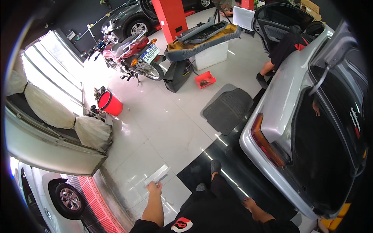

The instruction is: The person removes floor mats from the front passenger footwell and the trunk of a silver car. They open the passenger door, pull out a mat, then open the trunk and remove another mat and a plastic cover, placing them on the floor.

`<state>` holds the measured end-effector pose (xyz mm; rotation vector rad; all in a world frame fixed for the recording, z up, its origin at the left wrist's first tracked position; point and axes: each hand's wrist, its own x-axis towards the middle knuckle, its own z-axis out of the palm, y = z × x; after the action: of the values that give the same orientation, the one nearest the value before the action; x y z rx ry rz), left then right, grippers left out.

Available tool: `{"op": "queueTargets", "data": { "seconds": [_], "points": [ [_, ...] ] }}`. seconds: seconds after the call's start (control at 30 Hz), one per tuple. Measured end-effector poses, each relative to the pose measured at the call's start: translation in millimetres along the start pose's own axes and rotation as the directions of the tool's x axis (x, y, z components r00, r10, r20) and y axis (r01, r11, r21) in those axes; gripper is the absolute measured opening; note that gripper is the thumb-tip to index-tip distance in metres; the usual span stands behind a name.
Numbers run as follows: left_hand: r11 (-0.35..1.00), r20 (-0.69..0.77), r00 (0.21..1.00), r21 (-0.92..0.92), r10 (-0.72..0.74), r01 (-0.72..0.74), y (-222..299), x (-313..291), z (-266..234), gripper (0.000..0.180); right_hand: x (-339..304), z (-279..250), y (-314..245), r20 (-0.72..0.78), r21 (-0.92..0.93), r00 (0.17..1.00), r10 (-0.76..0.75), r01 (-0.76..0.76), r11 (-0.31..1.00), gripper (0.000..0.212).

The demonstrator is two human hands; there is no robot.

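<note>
My left hand point(154, 188) is closed around the near end of a pale, flat rectangular piece point(157, 174) with a greyish edge. It is held out over the light tiled floor, and its exact kind is unclear. Down beside my right thigh hangs my right hand point(250, 203), its fingers loosely apart and nothing visible in them. To the right of that hand stands the rear of a silver car point(256, 144), with an orange-red tail light point(268, 143) and a dark rear window point(316, 151). My right hand does not touch the car.
Dark floor mats point(229, 110) lie ahead, near a red tray point(204, 80). A red bucket point(110, 103) and motorcycle point(130, 56) stand left. A removed seat point(204, 40) rests on a white box point(211, 57) by a red pillar point(171, 19). Another person point(285, 48) leans into the silver car.
</note>
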<state>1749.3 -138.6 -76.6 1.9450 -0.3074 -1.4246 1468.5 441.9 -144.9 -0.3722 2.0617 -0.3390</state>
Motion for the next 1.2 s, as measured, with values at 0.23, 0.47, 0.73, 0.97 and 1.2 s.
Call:
{"op": "queueTargets", "data": {
  "seconds": [0.23,0.47,0.73,0.97,1.2],
  "points": [
    [0.956,-0.293,0.946,0.288,0.142,-0.055,47,-11,-60,0.071,155,-112,-119,-0.022,0.016,0.999,-0.028,0.029,0.999,0.055],
    [0.29,-0.236,0.921,0.946,0.311,0.144,90,-48,-56,0.072,261,-252,-309,-0.27,0.134,0.927,-0.26,0.304,0.943,0.057],
    [-0.305,-0.141,0.99,0.944,-0.027,0.127,136,59,4,0.048,315,-291,-407,-0.252,0.175,0.944,-0.212,0.26,0.95,0.058],
    [-0.345,0.312,0.933,0.908,0.182,-0.236,196,91,172,0.042,301,-258,-372,-0.155,-0.027,0.987,-0.033,0.029,0.999,0.056],
    [-0.411,0.659,0.713,0.734,0.24,-0.54,270,84,388,0.03,301,-267,-399,-0.056,0.168,0.992,0.111,-0.101,0.981,0.054]
  ]
}}
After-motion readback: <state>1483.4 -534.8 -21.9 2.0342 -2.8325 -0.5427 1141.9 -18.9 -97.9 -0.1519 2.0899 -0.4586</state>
